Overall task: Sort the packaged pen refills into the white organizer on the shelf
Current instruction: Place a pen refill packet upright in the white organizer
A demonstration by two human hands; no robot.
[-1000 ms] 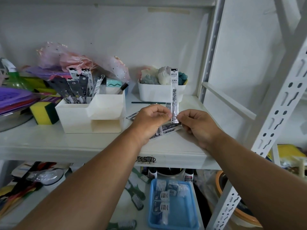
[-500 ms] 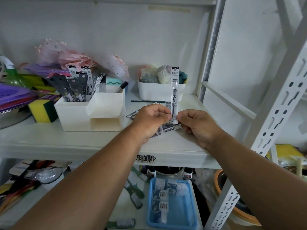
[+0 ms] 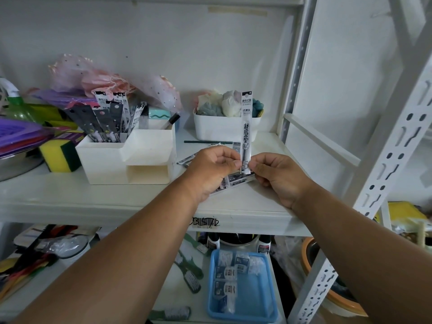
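A packaged pen refill (image 3: 246, 127) stands upright above the shelf (image 3: 117, 199), pinched at its lower end between both hands, which meet there: the left hand (image 3: 211, 170) grips it from one side with thumb and curled fingers, and the right hand (image 3: 277, 177) pinches it from the other. The left hand also seems to hold a few more flat packets (image 3: 236, 180) that fan out under the knuckles, though exactly how they are gripped is hidden

The packet looks very light, a thin plastic sleeve around a slim rod, so it should be stiff along its length but easy to bend or crease across it. The film is probably smooth and a little slippery, so a firm pinch near the bottom, or around the middle where the rod gives it body, seems the safest hold; the printed top flap would likely just flex

The white organizer (image 3: 127, 160) sits to the left on the same shelf, well apart from the hands. Its tall back section already holds a bunch of packets (image 3: 109, 118) standing on end. More loose packets (image 3: 187, 160) lie flat on the shelf between the organizer and the hands. Behind them is a white tub (image 3: 224, 127) of cloths, and a yellow sponge (image 3: 58, 156) rests left of the organizer
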